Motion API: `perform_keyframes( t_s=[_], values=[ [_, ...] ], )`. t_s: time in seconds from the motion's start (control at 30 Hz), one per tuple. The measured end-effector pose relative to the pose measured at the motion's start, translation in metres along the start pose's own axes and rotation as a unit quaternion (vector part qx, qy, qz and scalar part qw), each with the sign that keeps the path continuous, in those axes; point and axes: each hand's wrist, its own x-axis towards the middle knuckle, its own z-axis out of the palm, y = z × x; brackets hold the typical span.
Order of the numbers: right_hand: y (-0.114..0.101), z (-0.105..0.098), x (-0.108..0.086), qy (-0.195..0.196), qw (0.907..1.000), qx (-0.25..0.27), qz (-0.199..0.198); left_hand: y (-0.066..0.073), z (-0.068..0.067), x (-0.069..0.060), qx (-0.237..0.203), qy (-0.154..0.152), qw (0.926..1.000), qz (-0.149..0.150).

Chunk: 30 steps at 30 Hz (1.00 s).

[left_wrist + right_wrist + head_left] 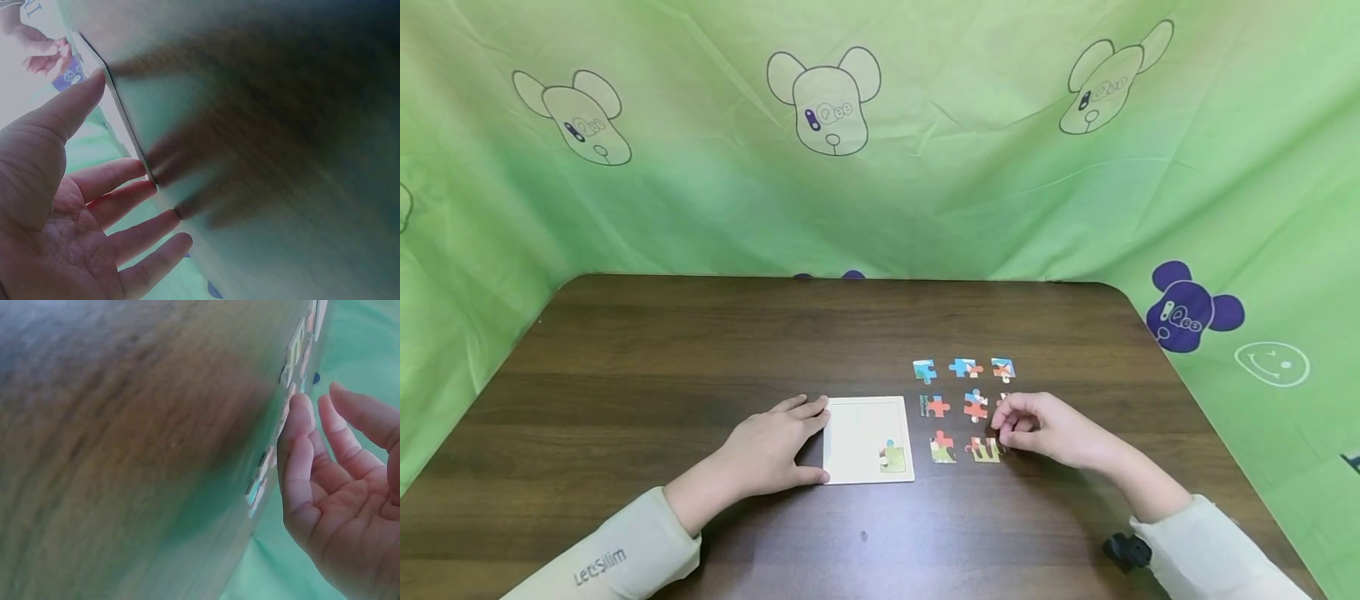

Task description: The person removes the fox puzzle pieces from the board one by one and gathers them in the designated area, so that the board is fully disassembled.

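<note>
A white square puzzle tray (857,433) lies on the table, with one green jigsaw piece (892,458) in its lower right corner. My left hand (771,450) touches the tray's left edge with its thumb and fingertips; in the left wrist view the fingers of that hand (134,250) are spread and nearly straight. To the right of the tray, several loose jigsaw pieces (976,406) lie in rows. Over the right end of the middle row is my right hand (1041,429), partly hiding a piece there. The right wrist view shows its fingers loosely bent, with nothing seen between them and the thumb.
The dark wooden table (737,325) reaches back to a green curtain (925,208) printed with bear heads. A small black object (1127,552) sits at the right sleeve cuff. Two more rows of pieces lie behind and in front of the middle row.
</note>
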Motion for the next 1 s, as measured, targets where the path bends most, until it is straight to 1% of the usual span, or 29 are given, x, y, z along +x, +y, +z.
perform_keyframes(
  t_s=[0.07, 0.3, 0.6, 0.67, 0.77, 0.9, 1.0],
  values=[
    [-0.002, 0.001, 0.002, -0.001, 1.0000, 0.002, -0.006, 0.000, 0.000, 0.000, 0.001, 0.001, 1.0000, 0.000],
    [-0.016, 0.010, 0.015, -0.013, 0.9999, 0.003, 0.005, 0.000, 0.000, 0.001, 0.005, 0.000, 1.0000, 0.001],
    [-0.037, 0.034, 0.042, -0.034, 0.9992, 0.000, -0.021, 0.000, 0.001, 0.000, 0.005, 0.001, 1.0000, 0.001],
    [-0.042, 0.040, 0.048, -0.041, 0.9987, -0.009, -0.028, 0.000, 0.002, 0.000, 0.006, 0.001, 1.0000, 0.002],
    [-0.049, 0.050, 0.056, -0.048, 0.9971, -0.037, -0.046, 0.000, 0.002, 0.000, 0.006, 0.000, 1.0000, 0.002],
    [-0.057, 0.062, 0.064, -0.052, 0.9920, -0.078, -0.084, 0.000, 0.002, 0.001, 0.007, 0.000, 1.0000, 0.000],
    [-0.062, 0.070, 0.068, -0.053, 0.9883, -0.111, -0.090, 0.000, 0.001, 0.001, 0.011, -0.001, 0.9999, -0.002]
  ],
)
